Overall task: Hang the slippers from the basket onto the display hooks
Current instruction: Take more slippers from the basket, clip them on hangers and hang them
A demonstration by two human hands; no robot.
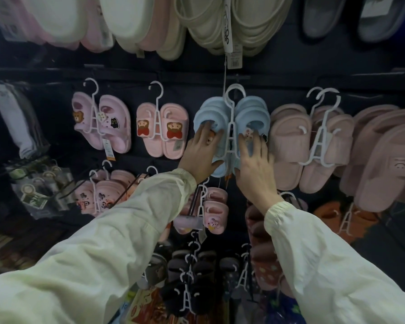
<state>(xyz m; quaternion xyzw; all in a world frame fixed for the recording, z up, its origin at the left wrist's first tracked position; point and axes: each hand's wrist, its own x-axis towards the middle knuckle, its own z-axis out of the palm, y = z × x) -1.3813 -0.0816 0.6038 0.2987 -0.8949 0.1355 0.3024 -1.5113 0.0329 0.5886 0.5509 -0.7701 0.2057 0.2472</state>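
Several pairs of light blue slippers [220,113] hang on a white hanger [232,127] from a display hook at the middle of the dark wall. My left hand [201,155] lies flat on the left blue slipper, fingers stretched up toward its strap and thumb spread across its lower part. My right hand [255,164] presses with straight fingers on the right blue slipper, over its small charms. The basket is not in view.
Pink slippers with charms [103,122] and bear faces [164,129] hang to the left, dusty pink pairs [313,141] to the right. Cream and grey pairs [220,24] hang above, small pink [213,211] and dark pairs [187,272] below.
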